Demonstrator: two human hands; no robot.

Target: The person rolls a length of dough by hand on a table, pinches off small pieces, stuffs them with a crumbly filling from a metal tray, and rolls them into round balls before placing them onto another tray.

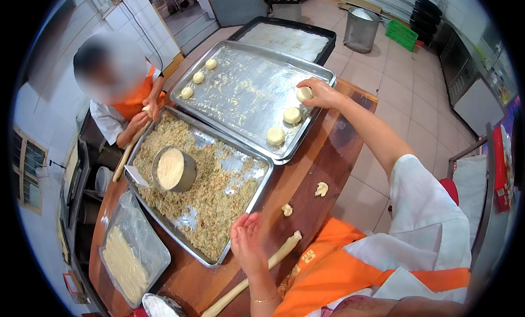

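Observation:
With my right hand [321,93] I grip a round pale dough ball [304,94] at the right side of a large metal baking tray [246,93]. Two more dough balls [292,115] sit in a row below it, and three smaller-looking ones line the tray's far left side. My left hand [247,243], fingers apart and holding nothing, hovers by the near corner of a tray of crumbly filling [219,191]. A long dough rope [262,270] lies on the wooden table beside my left forearm. Two torn dough scraps [321,189] rest near it.
A metal pot of pale crumbs [174,168] stands in the filling tray. Plastic-wrapped dough [126,257] and a bowl of white powder [161,306] are at the near left. Across the table, a co-worker [123,98] handles dough. A dark-rimmed tray [284,38] lies beyond.

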